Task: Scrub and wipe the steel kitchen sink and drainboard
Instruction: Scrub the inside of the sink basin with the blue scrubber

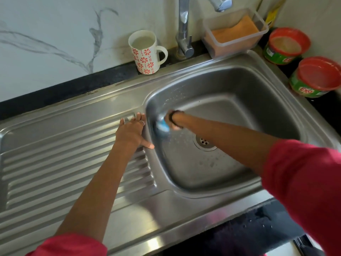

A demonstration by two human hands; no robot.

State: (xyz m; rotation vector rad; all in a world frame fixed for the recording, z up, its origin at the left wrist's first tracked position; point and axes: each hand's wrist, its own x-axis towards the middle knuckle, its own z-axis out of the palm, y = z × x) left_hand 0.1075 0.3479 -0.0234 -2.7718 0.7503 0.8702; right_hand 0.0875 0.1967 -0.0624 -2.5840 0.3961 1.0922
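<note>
Down at the centre of the frame, the right hand point(174, 120) reaches into the steel sink point(258, 85) and holds a blue scrubber point(163, 126) against the basin's left wall, just below the rim; the hand and scrubber are blurred, so how the fingers lie round it cannot be told exactly, though they appear clamped on it. A dark band sits at that wrist. The left hand point(132, 133) rests flat on the drainboard point(55, 163) at left of centre, its fingers straight and slightly apart, thumb stretched toward the basin's edge and a ring on one finger. Both forearms come in from the bottom of the frame, each with a red sleeve point(304, 182) pushed up. Water drops speckle the basin floor around the drain point(204, 142), right of centre. At the upper middle stands a chrome tap point(183, 30), its spout cut off by the top edge. Left of it a white mug point(144, 51) with red flowers stands on the dark desk point(64, 89) against the marbled wall. Right of the tap, a clear plastic box point(234, 34) holds an orange sponge. At the upper right, two round green tubs with red rims point(287, 46) stand near the sink's right edge.
</note>
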